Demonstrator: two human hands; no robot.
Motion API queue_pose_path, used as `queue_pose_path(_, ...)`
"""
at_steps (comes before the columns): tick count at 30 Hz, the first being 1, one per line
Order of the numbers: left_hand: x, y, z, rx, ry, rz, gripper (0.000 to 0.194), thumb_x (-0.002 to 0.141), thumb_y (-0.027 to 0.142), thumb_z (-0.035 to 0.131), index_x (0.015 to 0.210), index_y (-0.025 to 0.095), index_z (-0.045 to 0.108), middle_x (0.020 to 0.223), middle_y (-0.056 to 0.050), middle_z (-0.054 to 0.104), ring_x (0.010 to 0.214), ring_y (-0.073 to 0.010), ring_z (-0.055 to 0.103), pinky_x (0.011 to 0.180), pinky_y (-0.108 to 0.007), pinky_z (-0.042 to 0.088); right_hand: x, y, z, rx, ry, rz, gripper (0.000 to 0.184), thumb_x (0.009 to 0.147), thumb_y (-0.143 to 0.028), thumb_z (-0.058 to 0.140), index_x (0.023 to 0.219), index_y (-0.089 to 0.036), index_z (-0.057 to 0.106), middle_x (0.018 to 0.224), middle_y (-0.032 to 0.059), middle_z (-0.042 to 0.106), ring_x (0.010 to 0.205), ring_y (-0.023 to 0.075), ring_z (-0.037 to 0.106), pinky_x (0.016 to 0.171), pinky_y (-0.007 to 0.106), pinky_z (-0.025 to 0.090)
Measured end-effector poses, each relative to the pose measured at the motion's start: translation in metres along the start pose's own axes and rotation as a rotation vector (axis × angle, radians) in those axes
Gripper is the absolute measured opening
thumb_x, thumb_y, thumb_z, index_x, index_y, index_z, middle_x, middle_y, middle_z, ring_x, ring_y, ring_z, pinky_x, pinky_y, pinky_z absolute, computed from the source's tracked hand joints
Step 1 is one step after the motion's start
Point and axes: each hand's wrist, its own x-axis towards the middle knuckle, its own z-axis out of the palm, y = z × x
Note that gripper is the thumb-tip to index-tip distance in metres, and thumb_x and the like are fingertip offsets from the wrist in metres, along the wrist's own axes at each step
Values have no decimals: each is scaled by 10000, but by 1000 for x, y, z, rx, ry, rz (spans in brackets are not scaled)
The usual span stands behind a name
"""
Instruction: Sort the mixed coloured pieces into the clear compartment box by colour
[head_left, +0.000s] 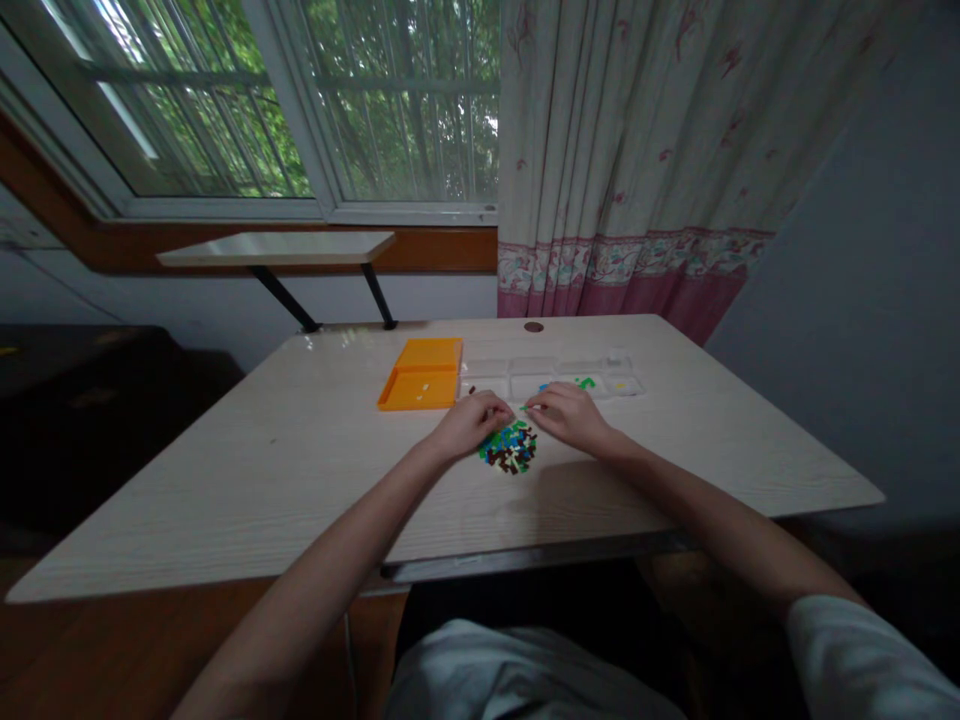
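Note:
A heap of small green, blue, brown and pale plastic pieces (514,452) lies on the table in front of me. My left hand (474,422) rests at the heap's upper left edge with its fingers curled together; what they hold, if anything, is hidden. Just right of the heap, my right hand (568,413) pinches a small green piece (524,407) between thumb and fingertips. Behind both hands sits a clear compartment tray (534,368). Green pieces (586,383), a few blue ones, a brown one and a yellow one lie in separate front compartments, partly covered by my hands.
An open orange case (420,402) stands left of the clear tray, with small white bits inside. A raised shelf (281,249) on black legs is at the table's back left. A round brown disc (533,327) lies at the back edge, near the curtain (637,150).

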Motion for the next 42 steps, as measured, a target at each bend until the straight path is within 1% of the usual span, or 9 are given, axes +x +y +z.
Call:
queue_pose_path(3,-2,-1,-6,140,-72,24,192,794,199,482,844,155,663,827,-53,610,786,-149,553,737,-254,429,1,9,-8,-9,74,67,154,836,-277,538,808,-188,660,721,39,631,678,141,559,659,260,421)
queue_pose_path(8,-4,-3,-10,234,-143,74,199,733,147,489,823,168,665,870,-50,611,833,-154,561,783,-254,443,0,21,-18,-28,130,118,160,835,-274,535,821,-181,663,714,44,624,675,147,556,644,264,426)
queue_pose_path(13,-5,-4,-10,300,-143,59,267,718,102,448,846,182,668,901,-43,610,876,-155,565,836,-259,438,0,22,-20,-28,151,113,154,829,-262,539,820,-173,664,694,44,610,663,146,553,635,264,427)
queue_pose_path(21,-6,-7,-10,348,-139,48,252,750,117,442,863,186,656,907,-41,600,889,-157,571,832,-256,442,1,22,-22,-35,180,91,164,831,-276,542,820,-175,671,684,37,609,651,139,550,635,259,426)
queue_pose_path(25,-6,-8,-10,378,-141,35,249,765,134,442,891,185,650,917,-47,597,900,-166,570,829,-267,445,0,34,-29,-75,123,164,185,839,-282,529,853,-174,678,732,48,615,693,147,557,662,263,426)
queue_pose_path(29,-6,-9,-9,389,-124,32,237,789,167,442,911,184,644,918,-56,595,919,-176,566,823,-275,448,-6,61,-36,-169,29,299,180,824,-282,541,872,-183,684,743,48,611,714,160,550,667,267,416)
queue_pose_path(34,-7,-10,-8,385,-109,16,228,800,181,442,919,189,636,930,-54,600,946,-181,557,856,-288,434,-15,90,-34,-252,-167,425,162,802,-269,562,848,-186,693,753,47,617,741,164,547,700,262,401)
queue_pose_path(38,-7,-9,-9,402,-88,-19,248,810,181,425,944,186,634,957,-60,600,931,-179,556,804,-273,450,-18,97,-29,-272,-299,454,180,808,-254,542,862,-190,702,787,58,628,769,168,551,732,262,392)
queue_pose_path(42,-7,-9,-9,428,-103,-24,240,822,207,427,930,188,640,960,-61,600,952,-184,553,813,-276,447,-17,94,-28,-283,-266,470,217,829,-258,506,898,-180,696,790,68,631,771,173,550,731,269,394)
